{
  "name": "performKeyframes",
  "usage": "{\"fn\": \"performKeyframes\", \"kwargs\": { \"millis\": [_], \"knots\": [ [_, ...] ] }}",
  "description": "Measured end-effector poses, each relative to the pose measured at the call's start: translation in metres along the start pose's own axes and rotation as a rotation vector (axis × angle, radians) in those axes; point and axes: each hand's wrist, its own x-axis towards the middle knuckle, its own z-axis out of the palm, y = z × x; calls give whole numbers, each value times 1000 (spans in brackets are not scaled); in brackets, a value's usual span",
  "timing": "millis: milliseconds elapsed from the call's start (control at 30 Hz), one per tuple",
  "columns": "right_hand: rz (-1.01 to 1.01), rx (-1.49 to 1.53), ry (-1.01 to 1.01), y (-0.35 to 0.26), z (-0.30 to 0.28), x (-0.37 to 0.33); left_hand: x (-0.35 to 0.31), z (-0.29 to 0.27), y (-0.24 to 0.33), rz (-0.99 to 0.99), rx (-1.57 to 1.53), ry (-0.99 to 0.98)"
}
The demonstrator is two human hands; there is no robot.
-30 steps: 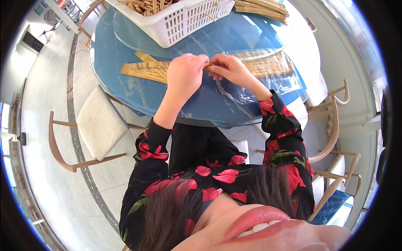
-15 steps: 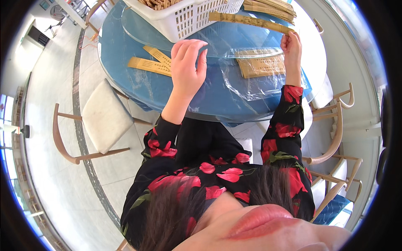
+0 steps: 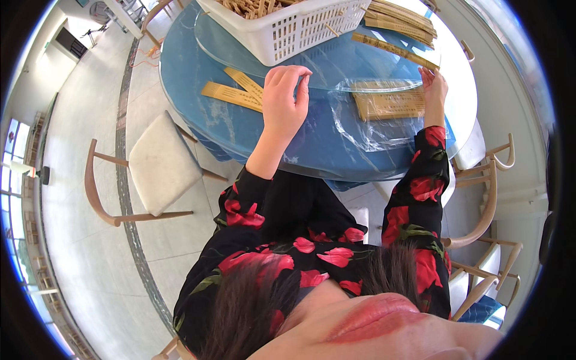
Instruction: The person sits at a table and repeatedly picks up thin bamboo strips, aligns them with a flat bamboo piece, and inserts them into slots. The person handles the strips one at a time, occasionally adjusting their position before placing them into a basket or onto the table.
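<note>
My right hand (image 3: 434,90) pinches one end of a long, narrow brown paper sleeve (image 3: 390,49) with dark print. The sleeve slants up and left toward the basket. Over the near middle of the table my left hand (image 3: 287,99) is raised with bent fingers, its thumb tip slightly apart from them; I see nothing in it. Beside it, two similar sleeves (image 3: 231,93) lie crossed, their right ends partly behind the hand. A pack of sleeves (image 3: 390,103) in clear plastic film (image 3: 345,123) lies near my right wrist.
A white plastic basket (image 3: 300,35) of wooden sticks (image 3: 252,7) stands at the back, a thin stick (image 3: 332,30) showing at its side. More sleeves (image 3: 401,21) are stacked to its right. The round table (image 3: 198,120) has a blue cover and glass top. Wooden chairs (image 3: 162,162) stand around.
The whole view has shifted slightly, moving the table right and down. The held sleeve slants more steeply now. My left thumb and fingertips look closer together.
</note>
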Motion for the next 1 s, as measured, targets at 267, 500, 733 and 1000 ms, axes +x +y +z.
{"fn": "performKeyframes", "kwargs": {
  "millis": [267,500,733,1000],
  "knots": [
    [-220,-302,-151,-3,31,-38,23,-19,-2,50,50,77],
    [-590,-584,-369,-5,92,-104,110,-60,-6,171,298,235],
    [-834,-564,-736,-19,165,-164,142,-68,-8,23,111,138],
    [-1327,-581,-768,-43,217,-206,132,-151,51,241,-554,560]
  ]
}}
